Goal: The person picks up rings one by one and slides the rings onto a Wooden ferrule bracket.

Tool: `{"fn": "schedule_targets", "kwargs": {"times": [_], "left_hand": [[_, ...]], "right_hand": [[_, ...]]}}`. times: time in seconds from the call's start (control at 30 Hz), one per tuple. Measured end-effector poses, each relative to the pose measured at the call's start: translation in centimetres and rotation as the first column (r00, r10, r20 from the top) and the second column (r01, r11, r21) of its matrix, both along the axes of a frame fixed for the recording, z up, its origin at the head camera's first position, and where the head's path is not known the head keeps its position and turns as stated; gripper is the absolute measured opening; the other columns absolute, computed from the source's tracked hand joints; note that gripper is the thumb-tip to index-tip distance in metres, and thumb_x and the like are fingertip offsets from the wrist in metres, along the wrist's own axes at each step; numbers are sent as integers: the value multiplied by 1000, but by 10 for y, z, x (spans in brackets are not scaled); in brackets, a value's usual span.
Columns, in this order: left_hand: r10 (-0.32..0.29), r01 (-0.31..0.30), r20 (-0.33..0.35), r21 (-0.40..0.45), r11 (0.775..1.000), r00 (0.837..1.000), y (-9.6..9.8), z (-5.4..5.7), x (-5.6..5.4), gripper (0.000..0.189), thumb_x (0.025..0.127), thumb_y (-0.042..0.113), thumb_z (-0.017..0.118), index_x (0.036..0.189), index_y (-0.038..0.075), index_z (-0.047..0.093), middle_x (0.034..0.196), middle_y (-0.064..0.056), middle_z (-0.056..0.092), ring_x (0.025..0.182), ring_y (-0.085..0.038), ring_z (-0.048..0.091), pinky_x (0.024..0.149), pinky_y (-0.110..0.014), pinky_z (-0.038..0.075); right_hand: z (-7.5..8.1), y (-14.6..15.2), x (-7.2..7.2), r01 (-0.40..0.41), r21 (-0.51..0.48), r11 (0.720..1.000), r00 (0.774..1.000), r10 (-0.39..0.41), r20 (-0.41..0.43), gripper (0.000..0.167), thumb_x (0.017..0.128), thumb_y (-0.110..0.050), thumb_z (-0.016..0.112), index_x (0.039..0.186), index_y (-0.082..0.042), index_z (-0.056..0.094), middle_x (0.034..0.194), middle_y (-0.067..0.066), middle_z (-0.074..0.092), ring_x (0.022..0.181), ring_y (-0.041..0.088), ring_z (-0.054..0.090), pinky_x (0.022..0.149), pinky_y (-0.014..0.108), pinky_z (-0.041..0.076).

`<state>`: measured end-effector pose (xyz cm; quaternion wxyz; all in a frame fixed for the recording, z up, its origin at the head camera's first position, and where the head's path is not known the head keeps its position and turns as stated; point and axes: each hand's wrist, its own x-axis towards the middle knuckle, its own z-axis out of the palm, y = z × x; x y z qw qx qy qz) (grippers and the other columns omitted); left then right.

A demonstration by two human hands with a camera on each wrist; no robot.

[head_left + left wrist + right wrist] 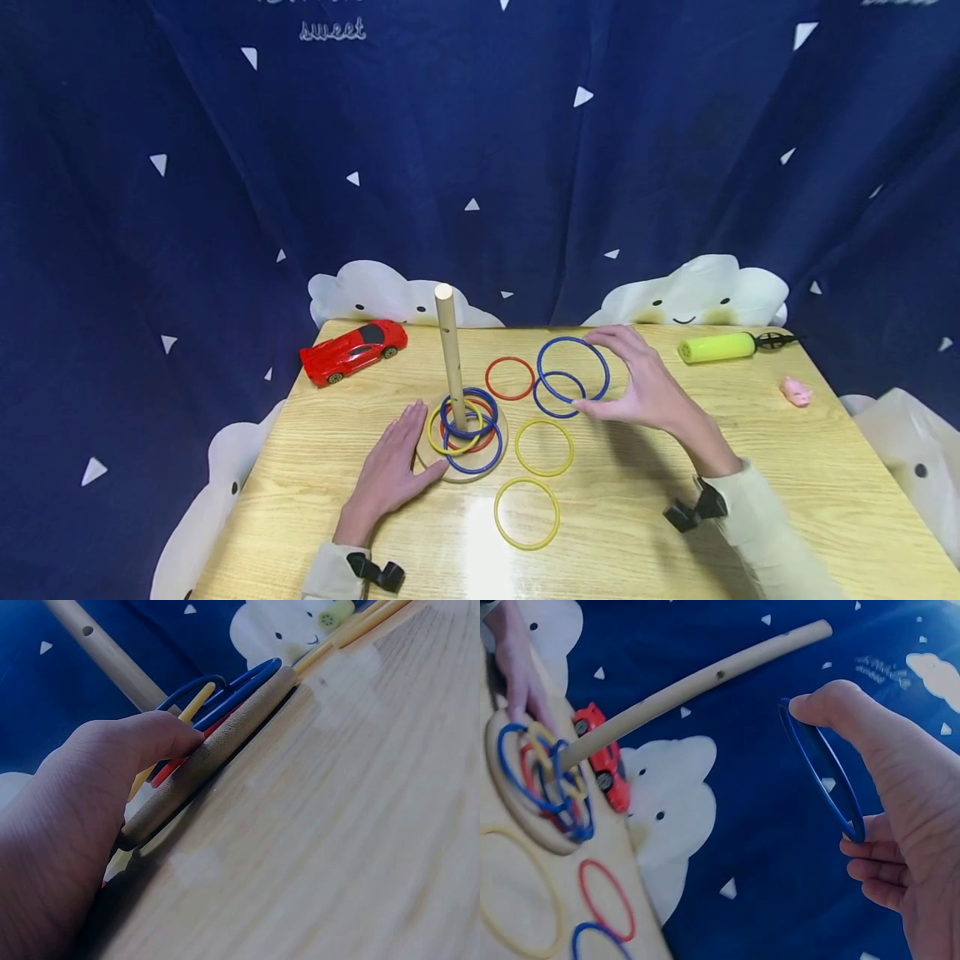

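Observation:
A wooden peg (452, 358) stands upright on a round wooden base (225, 742). Blue, red and yellow rings lie around its foot, overlapping one another. My left hand (387, 467) rests at the left side of this base, fingers extended along its edge and thumb touching the near rim. To the right of the peg, my right hand (637, 379) pinches a blue ring (567, 338) between thumb and fingertips. In the right wrist view the held ring (832, 799) is raised off the table and tilted, with the curtain behind it.
Between base and right hand lie a red ring (487, 379), another blue ring (555, 415) and two yellow rings, one (572, 450) behind the other (557, 517). A red toy car (356, 352) sits back left. A yellow-green pump (717, 347) and pink pig figure (796, 392) lie at right.

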<state>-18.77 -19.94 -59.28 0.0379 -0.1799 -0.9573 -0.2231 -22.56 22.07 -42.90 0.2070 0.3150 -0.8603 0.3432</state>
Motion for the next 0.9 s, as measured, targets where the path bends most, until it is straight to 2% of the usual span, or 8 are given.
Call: {"fn": "schedule_targets", "kwargs": {"times": [0.2, 0.43, 0.7, 0.9], "left_hand": [[0, 0, 0, 1, 1000, 1000, 0, 0, 0, 104, 93, 73, 59, 168, 12, 20, 174, -2, 20, 161, -21, 17, 129, -45, 21], [1, -1, 2, 2, 1000, 1000, 0, 1, 0, 104, 93, 73, 58, 168, 12, 20, 174, -2, 20, 161, -21, 17, 129, -45, 21], [4, -4, 11, -6, 1000, 1000, 0, 0, 0, 104, 93, 74, 57, 168, 14, 18, 174, 0, 18, 161, -18, 14, 130, -44, 20], [-3, 3, -15, 8, 1000, 1000, 1, -1, 0, 104, 92, 73, 59, 168, 12, 20, 174, -2, 20, 161, -20, 15, 129, -46, 22]], "right_hand": [[32, -12, -11, -45, -6, 999, 998, 45, -43, 87, 56, -33, 100, 131, -3, 66, 134, 9, 63, 125, 27, 55, 103, 38, 45], [69, -27, -22, -102, -59, 993, 990, 96, -103, 87, 55, -31, 100, 131, -4, 67, 132, 9, 64, 125, 27, 56, 106, 27, 42], [104, -52, -26, -201, -99, 975, 964, 179, -198, 87, 54, -31, 100, 130, -3, 69, 129, 12, 66, 122, 30, 58, 106, 28, 43], [126, -74, -28, -286, -128, 950, 937, 248, -247, 88, 51, -28, 102, 127, 1, 69, 127, 17, 66, 121, 33, 57, 106, 30, 44]]}}
